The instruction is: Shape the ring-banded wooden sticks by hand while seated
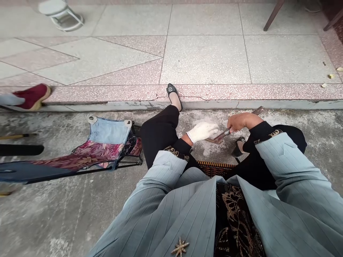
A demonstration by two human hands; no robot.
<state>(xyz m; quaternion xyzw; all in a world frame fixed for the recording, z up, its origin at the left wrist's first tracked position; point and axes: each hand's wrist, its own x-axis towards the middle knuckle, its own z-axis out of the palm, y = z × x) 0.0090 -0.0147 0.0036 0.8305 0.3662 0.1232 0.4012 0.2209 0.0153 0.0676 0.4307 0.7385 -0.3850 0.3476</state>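
Observation:
My right hand (239, 122) is bare and wrapped round the handle of a hand tool (221, 137). Its worn handle end sticks out behind the fist, and a dark shank leads to a brownish, blade-like end low over the concrete. I cannot make out the tool's exact kind. Left of that end is my left hand (203, 131), in a white knit glove, its fingers drawn together and pointing right. Whatever lies under or within those fingers is hidden.
A woven seat edge (215, 167) shows between my legs. Left stands a folding chair (107, 132) with floral cloth. Ahead, a low step edge (214, 105) meets terrazzo tiles. Another person's red shoe (33, 96) rests at left; a white stool (65, 18) stands beyond.

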